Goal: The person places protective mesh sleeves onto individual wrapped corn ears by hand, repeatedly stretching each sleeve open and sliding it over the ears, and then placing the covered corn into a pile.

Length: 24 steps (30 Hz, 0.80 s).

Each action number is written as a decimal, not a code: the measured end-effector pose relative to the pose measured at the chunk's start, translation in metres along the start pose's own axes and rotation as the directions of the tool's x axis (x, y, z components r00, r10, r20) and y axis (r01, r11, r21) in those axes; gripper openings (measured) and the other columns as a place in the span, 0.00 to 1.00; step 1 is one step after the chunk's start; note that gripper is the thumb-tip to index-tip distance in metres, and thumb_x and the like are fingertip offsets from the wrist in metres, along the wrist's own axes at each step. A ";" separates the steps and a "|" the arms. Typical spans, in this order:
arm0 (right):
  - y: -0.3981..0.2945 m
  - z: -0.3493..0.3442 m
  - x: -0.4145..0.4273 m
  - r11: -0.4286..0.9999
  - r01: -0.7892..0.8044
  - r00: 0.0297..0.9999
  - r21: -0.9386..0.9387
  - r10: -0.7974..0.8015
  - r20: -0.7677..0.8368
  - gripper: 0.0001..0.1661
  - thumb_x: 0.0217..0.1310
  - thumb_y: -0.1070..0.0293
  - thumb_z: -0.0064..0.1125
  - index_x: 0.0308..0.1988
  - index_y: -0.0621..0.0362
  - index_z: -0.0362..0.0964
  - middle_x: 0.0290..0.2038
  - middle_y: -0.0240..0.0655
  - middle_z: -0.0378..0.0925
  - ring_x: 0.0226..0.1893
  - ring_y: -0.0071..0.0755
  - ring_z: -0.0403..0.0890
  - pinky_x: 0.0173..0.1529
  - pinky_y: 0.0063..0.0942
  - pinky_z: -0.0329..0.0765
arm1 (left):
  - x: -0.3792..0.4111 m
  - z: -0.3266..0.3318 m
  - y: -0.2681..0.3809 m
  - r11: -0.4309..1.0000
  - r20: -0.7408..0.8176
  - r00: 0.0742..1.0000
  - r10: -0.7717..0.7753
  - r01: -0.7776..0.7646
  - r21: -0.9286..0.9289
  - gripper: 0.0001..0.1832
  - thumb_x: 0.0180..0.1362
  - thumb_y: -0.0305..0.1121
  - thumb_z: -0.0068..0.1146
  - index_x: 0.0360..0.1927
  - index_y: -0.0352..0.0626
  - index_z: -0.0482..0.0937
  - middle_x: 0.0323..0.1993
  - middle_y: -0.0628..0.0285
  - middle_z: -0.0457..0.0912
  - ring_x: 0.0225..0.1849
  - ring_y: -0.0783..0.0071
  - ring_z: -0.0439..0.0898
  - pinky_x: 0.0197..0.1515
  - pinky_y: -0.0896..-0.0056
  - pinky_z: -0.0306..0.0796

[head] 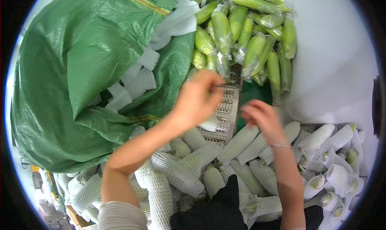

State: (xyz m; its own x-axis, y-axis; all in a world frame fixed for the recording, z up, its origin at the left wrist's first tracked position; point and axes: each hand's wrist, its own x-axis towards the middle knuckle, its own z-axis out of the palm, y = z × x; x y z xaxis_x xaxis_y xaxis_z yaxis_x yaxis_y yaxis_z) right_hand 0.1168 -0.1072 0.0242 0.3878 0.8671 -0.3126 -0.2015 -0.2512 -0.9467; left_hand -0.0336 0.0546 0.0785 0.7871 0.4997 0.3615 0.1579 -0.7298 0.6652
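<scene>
My left hand [199, 98], fingers curled and blurred, is over a perforated metal plate [224, 111], just below film-wrapped green ears of corn [221, 28]. Whether it grips anything cannot be made out. To the right, my right hand [264, 118] hangs with its fingers apart and nothing visible in them, above a green surface [254, 92]. Below that hand lie ears of corn in white foam-net sleeves [241, 142]. A white foam-net piece [209, 123] rests on the metal plate under my left wrist.
A large green woven sack [90, 64] takes up the left side, its mouth holding white foam-net sleeves [140, 79]. Many sleeved ears [175, 172] are heaped across the front, up against my dark clothing [211, 212]. A white surface [328, 64] runs along the right.
</scene>
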 end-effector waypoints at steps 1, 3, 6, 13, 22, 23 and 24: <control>-0.008 0.035 0.023 0.992 0.130 0.987 -0.005 -0.129 0.096 0.14 0.59 0.64 0.54 0.41 0.62 0.68 0.30 0.31 0.75 0.26 0.21 0.74 0.29 0.18 0.71 | -0.004 -0.031 -0.007 0.993 -0.044 0.998 -0.051 0.056 0.105 0.10 0.51 0.24 0.55 0.38 0.38 0.73 0.32 0.63 0.76 0.35 0.76 0.75 0.35 0.75 0.70; -0.029 0.111 0.081 0.986 0.169 0.965 -0.006 -0.164 0.203 0.26 0.60 0.59 0.54 0.50 0.66 0.60 0.29 0.42 0.77 0.31 0.29 0.80 0.27 0.25 0.74 | -0.011 -0.087 -0.024 0.956 -0.147 0.974 -0.170 0.200 0.215 0.12 0.52 0.24 0.55 0.41 0.38 0.73 0.35 0.63 0.77 0.37 0.77 0.75 0.36 0.76 0.69; -0.072 0.194 0.158 0.989 0.138 0.990 -0.062 -0.137 0.015 0.49 0.55 0.41 0.51 0.50 0.83 0.49 0.37 0.65 0.73 0.40 0.58 0.78 0.45 0.38 0.75 | -0.002 -0.131 -0.039 0.898 -0.212 0.952 -0.222 0.285 0.334 0.13 0.53 0.23 0.53 0.44 0.37 0.72 0.39 0.60 0.76 0.41 0.72 0.75 0.38 0.75 0.69; -0.060 0.236 0.208 0.856 0.211 0.963 0.471 -0.100 -0.251 0.23 0.51 0.71 0.59 0.45 0.60 0.57 0.29 0.46 0.75 0.25 0.38 0.80 0.26 0.32 0.76 | 0.046 -0.174 -0.156 0.708 0.019 1.000 0.012 -0.022 0.706 0.26 0.57 0.38 0.53 0.58 0.42 0.66 0.53 0.46 0.70 0.54 0.52 0.70 0.56 0.61 0.63; -0.048 0.157 0.176 0.890 0.175 0.985 0.422 -0.155 -0.081 0.28 0.60 0.59 0.54 0.49 0.67 0.54 0.30 0.43 0.74 0.25 0.31 0.78 0.28 0.25 0.77 | 0.105 -0.192 -0.221 0.789 -0.014 0.980 -0.200 0.169 0.591 0.37 0.52 0.56 0.55 0.58 0.40 0.67 0.60 0.52 0.66 0.61 0.56 0.63 0.64 0.62 0.53; -0.058 0.158 0.175 0.889 0.070 0.997 0.453 -0.053 -0.052 0.34 0.60 0.52 0.55 0.52 0.68 0.53 0.33 0.44 0.74 0.28 0.34 0.80 0.32 0.27 0.79 | 0.100 -0.179 -0.203 0.561 -0.035 0.984 -0.173 0.128 0.818 0.37 0.52 0.55 0.57 0.57 0.38 0.67 0.60 0.52 0.66 0.61 0.57 0.64 0.63 0.63 0.54; -0.060 0.168 0.182 0.918 0.167 0.986 0.359 -0.160 -0.051 0.44 0.56 0.43 0.55 0.53 0.71 0.51 0.38 0.46 0.72 0.30 0.36 0.81 0.33 0.28 0.79 | 0.094 -0.174 -0.198 0.636 0.015 0.987 -0.163 0.093 0.766 0.34 0.53 0.55 0.55 0.55 0.38 0.69 0.57 0.53 0.69 0.59 0.57 0.66 0.61 0.63 0.56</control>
State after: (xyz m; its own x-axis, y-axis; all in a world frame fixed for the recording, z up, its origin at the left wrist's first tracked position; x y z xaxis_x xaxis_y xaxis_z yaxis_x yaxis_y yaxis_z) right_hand 0.0481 0.1383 0.0376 0.4602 0.8731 -0.1610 -0.4435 0.0690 -0.8936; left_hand -0.0944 0.3272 0.0943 0.7598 0.6049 0.2384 0.6306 -0.7748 -0.0441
